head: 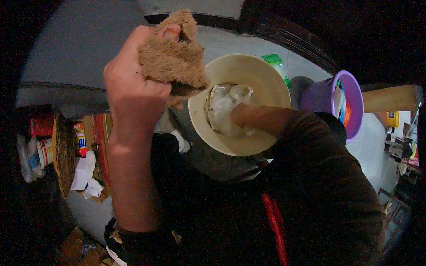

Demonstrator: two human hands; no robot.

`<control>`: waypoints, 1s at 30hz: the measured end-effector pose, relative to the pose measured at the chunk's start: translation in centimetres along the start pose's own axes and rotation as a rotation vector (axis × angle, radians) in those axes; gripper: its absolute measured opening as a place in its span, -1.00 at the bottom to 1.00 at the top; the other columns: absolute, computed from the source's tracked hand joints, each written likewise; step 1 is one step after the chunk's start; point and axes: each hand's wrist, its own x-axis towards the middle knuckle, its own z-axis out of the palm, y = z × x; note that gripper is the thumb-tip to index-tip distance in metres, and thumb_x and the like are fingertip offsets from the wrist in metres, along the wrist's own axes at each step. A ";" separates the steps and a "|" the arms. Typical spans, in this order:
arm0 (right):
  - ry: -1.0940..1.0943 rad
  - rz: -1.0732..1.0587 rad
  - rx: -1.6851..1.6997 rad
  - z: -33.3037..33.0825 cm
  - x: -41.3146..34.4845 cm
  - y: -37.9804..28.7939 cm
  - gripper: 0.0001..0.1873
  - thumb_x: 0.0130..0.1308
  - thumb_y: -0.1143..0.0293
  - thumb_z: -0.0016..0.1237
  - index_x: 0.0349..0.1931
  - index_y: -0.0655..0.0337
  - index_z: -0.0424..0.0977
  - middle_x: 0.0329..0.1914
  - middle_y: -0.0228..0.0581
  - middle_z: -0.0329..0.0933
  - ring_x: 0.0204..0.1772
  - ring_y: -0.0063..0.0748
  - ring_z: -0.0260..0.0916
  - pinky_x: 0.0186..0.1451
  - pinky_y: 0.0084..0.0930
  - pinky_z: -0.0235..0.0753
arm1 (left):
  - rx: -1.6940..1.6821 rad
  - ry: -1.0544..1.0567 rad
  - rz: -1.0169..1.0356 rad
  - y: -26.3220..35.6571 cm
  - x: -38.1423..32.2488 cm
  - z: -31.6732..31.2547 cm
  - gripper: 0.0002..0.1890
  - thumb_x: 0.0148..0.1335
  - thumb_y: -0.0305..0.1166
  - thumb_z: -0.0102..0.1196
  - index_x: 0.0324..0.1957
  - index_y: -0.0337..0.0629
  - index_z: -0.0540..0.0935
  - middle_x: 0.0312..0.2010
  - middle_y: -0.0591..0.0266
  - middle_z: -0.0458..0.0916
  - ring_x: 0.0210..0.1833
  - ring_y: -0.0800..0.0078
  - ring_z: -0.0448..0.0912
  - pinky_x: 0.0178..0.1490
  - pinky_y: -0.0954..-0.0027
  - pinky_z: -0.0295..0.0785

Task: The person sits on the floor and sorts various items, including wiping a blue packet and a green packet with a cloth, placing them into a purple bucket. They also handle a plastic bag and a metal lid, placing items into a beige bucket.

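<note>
My left hand (pixel 124 73) is raised at the upper left, with its fingers closed around a brown fuzzy cloth (pixel 171 61). The cloth is bunched and folds out on both sides of the fist. Below and right of it stands a cream plastic bucket (pixel 269 81). My right hand (pixel 243 114) reaches down inside the bucket, against crumpled clear plastic (pixel 223 104). Its fingertips are hidden in the plastic, so I cannot tell whether they grip it.
A purple plastic bin (pixel 316 94) with colourful packaging inside is right of the bucket. Behind the bucket lies a green packet (pixel 274 63). At left are a cardboard box (pixel 63 156), a red-and-yellow package (pixel 80 139) and a white plastic bag (pixel 91 186). A dark ledge (pixel 296 43) runs along the back.
</note>
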 end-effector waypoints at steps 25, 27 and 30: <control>0.064 0.206 -0.256 -0.2 1.9 0.6 -0.37 0.12 0.22 0.22 0.25 0.01 0.42 0.20 -0.12 0.50 0.09 -0.10 0.54 0.01 -0.07 0.54 | -0.408 -0.314 -0.150 -3.7 -1.6 -0.8 -0.69 0.39 -0.27 0.18 -0.11 -0.37 0.49 -0.25 0.12 0.70 -0.30 0.52 0.72 -0.27 0.44 0.70; 0.154 0.310 -0.282 -1.1 1.6 0.6 -0.30 0.12 0.22 0.25 0.32 -0.01 0.36 0.25 -0.11 0.47 0.11 -0.10 0.53 0.01 -0.08 0.54 | -0.594 -0.349 -0.282 -4.4 -1.9 -0.6 -0.67 0.40 -0.28 0.15 -0.07 -0.40 0.48 -0.22 0.11 0.70 -0.29 0.51 0.72 -0.25 0.43 0.71; 0.430 0.162 -0.572 -1.8 0.3 0.7 -0.24 0.18 0.20 0.20 0.42 -0.04 0.26 0.37 -0.10 0.36 0.14 -0.07 0.51 0.06 -0.06 0.51 | -0.456 -0.403 -0.186 -4.6 -1.8 -0.9 -0.63 0.42 -0.29 0.11 0.03 -0.45 0.45 -0.19 0.06 0.69 -0.27 0.50 0.73 -0.22 0.44 0.72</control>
